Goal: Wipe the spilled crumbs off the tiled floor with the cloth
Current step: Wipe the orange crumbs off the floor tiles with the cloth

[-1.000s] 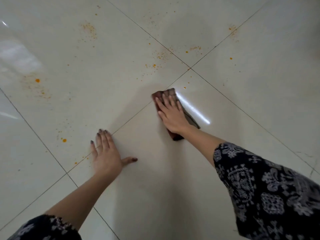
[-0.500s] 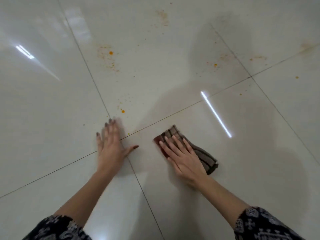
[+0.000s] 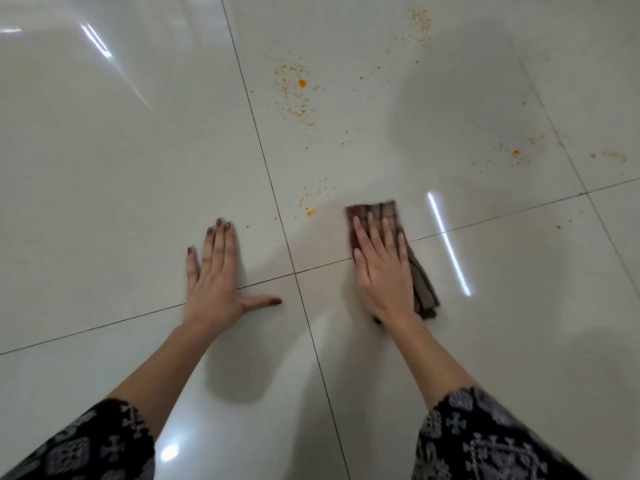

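editor: crumbs [image 3: 294,91] on the tiled floor [image 3: 104,168] — how far along?
photographer: plenty to go, i'd judge; orange scatter lies just beyond the cloth [image 3: 421,285]. right hand [image 3: 381,271] presses it flat, fingers straight — left hand [image 3: 214,275] rests open on tile, holding nothing.

The tiled floor [image 3: 104,168] is smooth, pale and highly glossy, mirroring a bright streak of light just right of the cloth [image 3: 377,210], which is a soft woven fabric, brown-checked and matt. Beyond the cloth the orange crumbs [image 3: 294,88] look dry and gritty; nearer than it, the sleeves [image 3: 485,441] are matt printed fabric.
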